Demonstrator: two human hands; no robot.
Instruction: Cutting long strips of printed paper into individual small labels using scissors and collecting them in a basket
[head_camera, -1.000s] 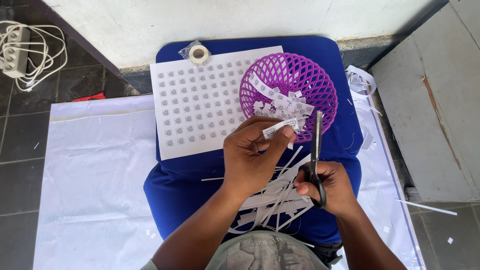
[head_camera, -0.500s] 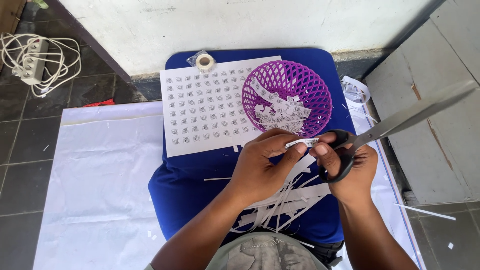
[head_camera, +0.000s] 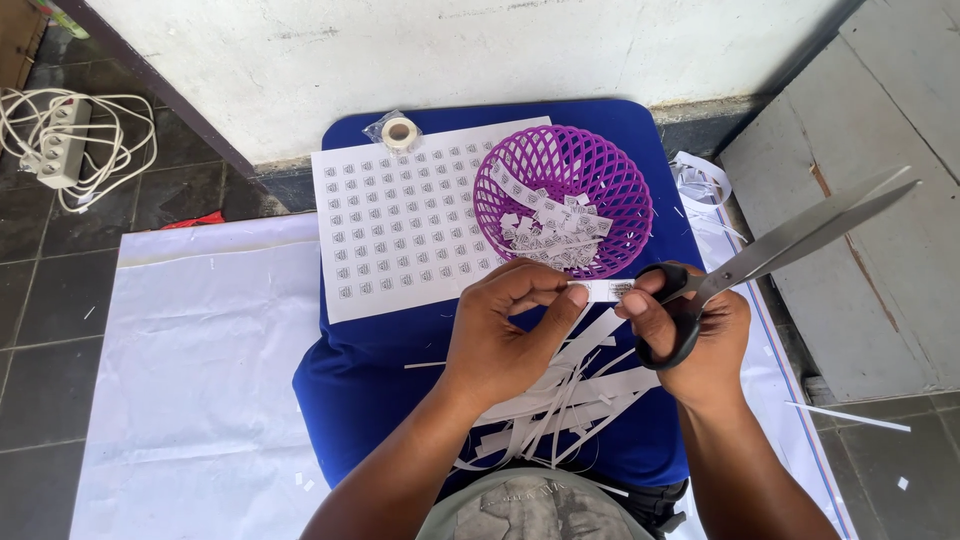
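Both hands pinch 1 small paper strip (head_camera: 603, 290), at 6 o'clock below the purple basket (head_camera: 610, 170). The left hand (head_camera: 505, 335) grips its end. The right hand (head_camera: 690, 335) also holds scissors (head_camera: 770, 255). A loose pinch could drop it.

The marks on the printed sheet (head_camera: 400, 225) and on the cut pieces in the purple basket (head_camera: 620, 185) were too small to tell. The left hand (head_camera: 505, 330) hid part of the paper strips (head_camera: 580, 390); the white floor sheet (head_camera: 200, 400) ran off the near edge.
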